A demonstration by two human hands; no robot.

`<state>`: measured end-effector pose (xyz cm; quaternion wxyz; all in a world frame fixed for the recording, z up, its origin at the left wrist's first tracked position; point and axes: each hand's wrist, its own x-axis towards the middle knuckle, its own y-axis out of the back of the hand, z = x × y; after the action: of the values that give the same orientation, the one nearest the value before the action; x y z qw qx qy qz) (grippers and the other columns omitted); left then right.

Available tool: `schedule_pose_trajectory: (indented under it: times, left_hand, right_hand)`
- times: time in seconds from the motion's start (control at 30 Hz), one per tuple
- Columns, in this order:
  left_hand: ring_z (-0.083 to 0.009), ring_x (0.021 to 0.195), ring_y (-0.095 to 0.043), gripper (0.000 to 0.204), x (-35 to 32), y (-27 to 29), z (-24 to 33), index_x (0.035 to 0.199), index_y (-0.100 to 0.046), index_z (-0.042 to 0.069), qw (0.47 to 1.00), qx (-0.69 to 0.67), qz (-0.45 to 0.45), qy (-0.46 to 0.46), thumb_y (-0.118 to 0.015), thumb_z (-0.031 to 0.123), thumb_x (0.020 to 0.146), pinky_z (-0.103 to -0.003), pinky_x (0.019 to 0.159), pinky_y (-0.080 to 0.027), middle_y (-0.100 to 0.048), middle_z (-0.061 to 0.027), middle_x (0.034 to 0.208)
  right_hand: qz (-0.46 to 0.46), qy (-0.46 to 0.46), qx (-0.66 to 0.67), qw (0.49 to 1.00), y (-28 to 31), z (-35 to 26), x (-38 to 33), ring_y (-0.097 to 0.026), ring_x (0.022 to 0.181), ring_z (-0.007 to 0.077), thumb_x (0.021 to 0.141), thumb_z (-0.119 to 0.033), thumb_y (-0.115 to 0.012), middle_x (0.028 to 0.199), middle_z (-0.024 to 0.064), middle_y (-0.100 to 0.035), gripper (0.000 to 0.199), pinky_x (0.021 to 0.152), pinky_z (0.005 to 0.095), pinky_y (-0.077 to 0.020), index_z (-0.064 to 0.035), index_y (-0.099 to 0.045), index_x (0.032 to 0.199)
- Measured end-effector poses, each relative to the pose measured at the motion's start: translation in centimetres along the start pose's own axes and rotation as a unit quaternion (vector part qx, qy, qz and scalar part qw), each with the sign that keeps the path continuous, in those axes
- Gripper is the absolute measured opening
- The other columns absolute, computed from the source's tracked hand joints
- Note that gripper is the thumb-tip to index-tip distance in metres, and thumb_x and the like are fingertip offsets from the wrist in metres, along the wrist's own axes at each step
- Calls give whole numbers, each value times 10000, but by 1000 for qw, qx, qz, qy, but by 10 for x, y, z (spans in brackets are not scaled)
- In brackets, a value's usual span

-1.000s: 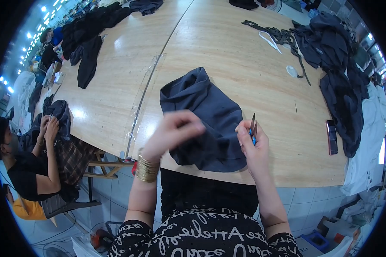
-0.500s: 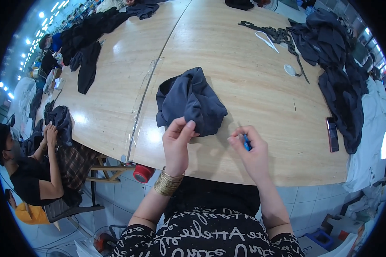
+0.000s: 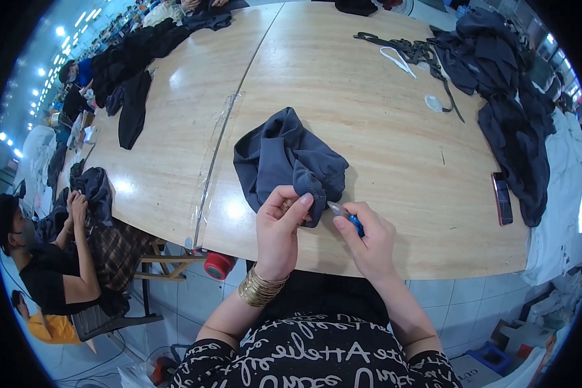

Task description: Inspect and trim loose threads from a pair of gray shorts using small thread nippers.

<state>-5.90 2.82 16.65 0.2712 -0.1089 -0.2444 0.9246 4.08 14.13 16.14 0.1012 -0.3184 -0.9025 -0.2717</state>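
A dark grey-blue fabric garment (image 3: 271,161) lies bunched on the table in front of me. My left hand (image 3: 281,226) pinches its near edge between thumb and fingers, holding up a stitched seam. Closed around small blue-handled thread snips (image 3: 355,224), my right hand (image 3: 367,242) is just right of that edge. The pointed metal tip of the snips is at the cloth beside my left fingertips; whether it touches, I cannot tell.
The wooden table (image 3: 368,136) has a taped joint at left. Dark garments (image 3: 514,136) are heaped along the right edge, near a phone (image 3: 500,198). Dark straps (image 3: 401,46) and a white loop (image 3: 398,61) lie at the back. A seated co-worker (image 3: 55,252) handles dark cloth at left.
My right hand has moved left, bringing the snips' tip to the cloth. My left hand has shifted slightly right, turning up the garment's edge so its seam shows.
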Motion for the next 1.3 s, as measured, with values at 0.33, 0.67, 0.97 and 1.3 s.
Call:
schedule_pose_trajectory:
  times: [0.33,0.67,0.97,1.3]
  left_hand:
    - [-39,684,-545,75,-6,-7,1,936,-560,37,992,-102,5,78,-585,64,871,-183,648,-437,-607,-4,813]
    - [-49,696,-561,83,-7,-6,-2,941,-560,31,990,-120,1,69,-588,53,866,-180,654,-445,-617,-16,842]
    - [-31,663,-534,143,-1,16,3,987,-551,54,993,-107,48,30,-586,30,850,-167,576,-436,-585,14,808]
    - [-124,956,-527,340,33,181,74,1161,-534,57,762,442,382,-281,-599,56,828,-261,863,-418,-578,-48,1052]
  right_hand:
    - [50,41,-59,996,-5,-3,3,-567,579,224,756,-240,-708,690,71,-586,246,510,304,-427,-55,-590,868]
    - [66,70,-75,993,-6,-5,5,-568,577,232,754,-229,-708,715,74,-602,239,505,306,-427,-44,-597,857]
    - [61,-1,-24,998,-1,0,4,-515,535,165,794,-228,-681,663,67,-547,194,495,276,-392,-60,-601,851]
    - [86,-163,-88,979,53,58,1,-454,581,103,801,-109,-654,658,32,-476,186,533,224,-373,-53,-588,966]
